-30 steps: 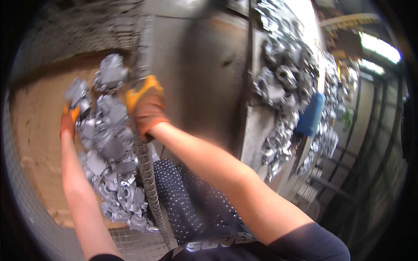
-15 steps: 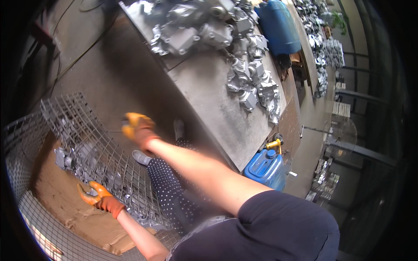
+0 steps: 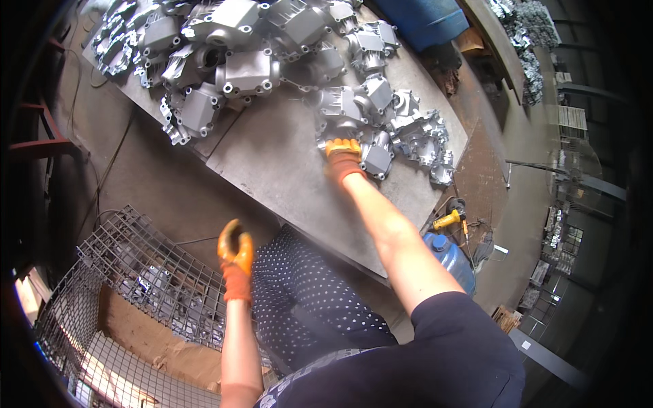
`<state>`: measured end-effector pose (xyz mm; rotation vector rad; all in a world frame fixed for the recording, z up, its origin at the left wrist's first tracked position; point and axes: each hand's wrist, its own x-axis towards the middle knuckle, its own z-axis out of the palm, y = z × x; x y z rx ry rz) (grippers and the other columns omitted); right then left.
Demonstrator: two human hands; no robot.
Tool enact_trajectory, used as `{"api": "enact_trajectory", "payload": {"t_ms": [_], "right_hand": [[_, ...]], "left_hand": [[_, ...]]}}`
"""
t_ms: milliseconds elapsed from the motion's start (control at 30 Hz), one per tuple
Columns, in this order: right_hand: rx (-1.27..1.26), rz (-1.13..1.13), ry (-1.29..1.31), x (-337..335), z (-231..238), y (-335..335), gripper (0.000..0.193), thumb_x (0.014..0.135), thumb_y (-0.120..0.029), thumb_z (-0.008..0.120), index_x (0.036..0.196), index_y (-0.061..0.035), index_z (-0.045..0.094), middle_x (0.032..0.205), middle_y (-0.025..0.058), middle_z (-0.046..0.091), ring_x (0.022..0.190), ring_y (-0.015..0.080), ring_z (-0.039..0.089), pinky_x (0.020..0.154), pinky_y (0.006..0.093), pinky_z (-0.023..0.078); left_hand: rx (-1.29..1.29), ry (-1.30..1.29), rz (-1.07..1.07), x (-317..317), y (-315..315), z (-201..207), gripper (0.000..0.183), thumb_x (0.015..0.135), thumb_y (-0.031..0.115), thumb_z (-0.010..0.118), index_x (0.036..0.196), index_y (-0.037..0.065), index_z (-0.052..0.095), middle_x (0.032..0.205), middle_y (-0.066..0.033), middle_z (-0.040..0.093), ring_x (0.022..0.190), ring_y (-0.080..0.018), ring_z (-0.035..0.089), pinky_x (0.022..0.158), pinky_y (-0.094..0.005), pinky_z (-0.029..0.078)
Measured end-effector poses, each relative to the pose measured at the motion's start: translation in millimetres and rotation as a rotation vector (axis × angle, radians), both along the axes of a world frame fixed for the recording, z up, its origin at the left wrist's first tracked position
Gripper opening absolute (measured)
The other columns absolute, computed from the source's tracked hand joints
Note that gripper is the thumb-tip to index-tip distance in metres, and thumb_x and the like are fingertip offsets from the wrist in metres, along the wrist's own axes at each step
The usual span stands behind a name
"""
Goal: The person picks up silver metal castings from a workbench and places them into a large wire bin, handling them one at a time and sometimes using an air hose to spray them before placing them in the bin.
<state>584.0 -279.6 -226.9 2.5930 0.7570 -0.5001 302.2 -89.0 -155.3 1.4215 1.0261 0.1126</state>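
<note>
My right hand (image 3: 343, 158), in an orange and yellow work glove, is over the metal table (image 3: 272, 156). Its fingers are curled on the near edge of a silver metal casting (image 3: 339, 105), a boxy housing with ribs; the fingertips are hidden under the knuckles. Another casting (image 3: 377, 155) lies close by on the right. Gloved the same way, my left hand (image 3: 236, 262) hovers between the table and the wire mesh basket (image 3: 126, 228). Its thumb and fingers are apart in a curve, with nothing between them.
Many similar castings (image 3: 248, 73) are heaped at the table's far side. Brown cardboard (image 3: 160, 347) lines the basket, which holds more castings (image 3: 153, 279). A blue jerrycan (image 3: 449, 258) and a yellow power tool (image 3: 447, 219) are beyond the table's right end. A large blue drum (image 3: 425, 24) lies farther back.
The view has swung toward the table. My right hand has moved from beside the basket to the casting on the table. My left hand has risen out of the basket, holding nothing.
</note>
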Motion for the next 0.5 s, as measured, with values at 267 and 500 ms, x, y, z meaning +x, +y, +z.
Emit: {"api": "enact_trajectory", "payload": {"t_ms": [267,500], "right_hand": [[0.24,-0.052,0.162,-78.3,36.3,19.2,0.009,0.072,-0.017,0.065,0.078,-0.014,0.071,0.084,0.0069,0.07,0.079,0.0241,0.069,0.07,0.0361,0.052],[0.576,0.235,0.204,-90.2,81.7,-23.7,0.013,0.073,-0.02,0.061,0.083,-0.011,0.064,0.08,0.0087,0.064,0.078,0.0274,0.062,0.073,0.039,0.048]], "left_hand": [[-0.945,0.15,0.054,76.9,-59.6,-61.5,0.062,0.091,0.045,0.06,0.141,0.017,0.039,0.135,-0.0081,0.048,0.119,-0.0229,0.051,0.09,-0.0371,0.045],[-0.955,0.25,0.061,55.2,-73.1,-77.2,0.05,0.079,0.016,0.063,0.126,0.009,0.048,0.091,-0.0039,0.059,0.07,-0.0156,0.058,0.051,-0.0265,0.046]]}}
